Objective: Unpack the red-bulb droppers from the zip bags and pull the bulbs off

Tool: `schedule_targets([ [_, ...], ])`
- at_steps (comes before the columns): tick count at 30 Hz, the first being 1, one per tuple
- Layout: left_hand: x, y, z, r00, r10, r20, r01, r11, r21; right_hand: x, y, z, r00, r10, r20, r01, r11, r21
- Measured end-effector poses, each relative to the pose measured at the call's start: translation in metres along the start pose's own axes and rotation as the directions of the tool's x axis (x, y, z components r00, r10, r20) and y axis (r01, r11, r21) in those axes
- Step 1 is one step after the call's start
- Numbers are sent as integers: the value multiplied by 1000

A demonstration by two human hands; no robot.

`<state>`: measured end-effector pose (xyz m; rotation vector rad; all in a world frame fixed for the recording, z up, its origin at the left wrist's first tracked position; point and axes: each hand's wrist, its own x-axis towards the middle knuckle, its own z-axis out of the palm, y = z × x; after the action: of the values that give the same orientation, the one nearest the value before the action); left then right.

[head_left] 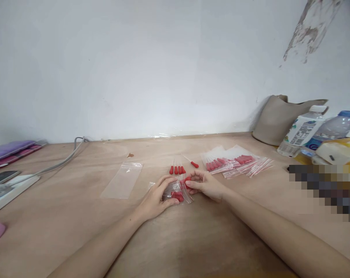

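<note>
In the head view, my left hand (156,197) is closed around a clear zip bag (186,195), holding it low over the wooden table. Several droppers with red bulbs show through the plastic. At the bag's mouth, my right hand (204,185) pinches one more dropper (187,180) by its red bulb; its thin tube is hidden. Just beyond the bag, several loose droppers (177,170) lie side by side, bulbs toward me. Another dropper (194,164) rests at an angle to their right.
A flat clear bag (123,180) lies to the left. Filled zip bags (233,162) overlap at the right. Farther right stand bottles (304,131) and a grey-beige container (275,119). A cable (63,161), phone (4,177) and purple packets (14,150) occupy the left side.
</note>
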<state>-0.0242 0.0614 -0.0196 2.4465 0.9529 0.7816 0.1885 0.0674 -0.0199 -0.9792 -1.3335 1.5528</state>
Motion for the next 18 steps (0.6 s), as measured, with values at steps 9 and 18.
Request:
schedule_targets([
  [9, -4, -4, -2, 1000, -27, 8, 27, 1000, 7, -8, -61, -75, 996, -55, -72, 39, 976, -213],
  [18, -4, -3, -4, 998, -58, 23, 58, 998, 14, 27, -36, -61, 744, -632, -217, 356, 649, -672],
])
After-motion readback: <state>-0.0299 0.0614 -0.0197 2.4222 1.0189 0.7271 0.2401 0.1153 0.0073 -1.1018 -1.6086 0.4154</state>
